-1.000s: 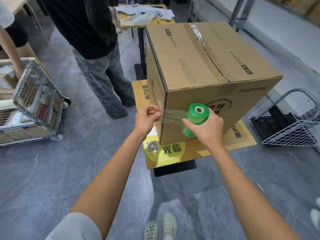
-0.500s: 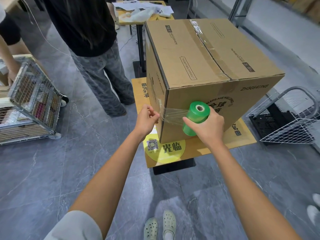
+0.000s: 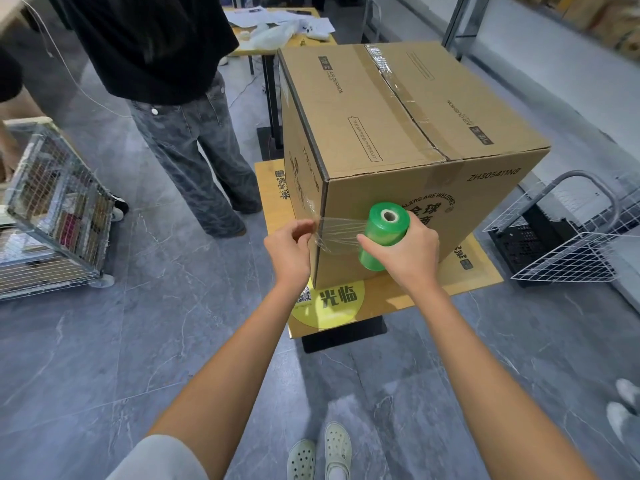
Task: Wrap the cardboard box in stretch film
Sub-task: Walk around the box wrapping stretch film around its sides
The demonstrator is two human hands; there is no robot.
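Left hand [image 3: 291,245]: we pinch the loose end of the film [image 3: 337,233] at the near corner of the box [image 3: 381,126], centre frame.
Right hand [image 3: 405,251]: clasps the green roll [image 3: 382,233] against the front face.
Film: thin, clingy, probably tears if snagged, so hold it taut.
Box: large, stiff, taped, standing on a small table [image 3: 398,299]. We judge it bulky and best steadied at the corners.

The right hand [image 3: 408,252] grips a green stretch-film roll [image 3: 382,235] against the cardboard box [image 3: 381,133], while the left hand [image 3: 289,249] pinches the film's loose end [image 3: 337,233] at the box's corner.
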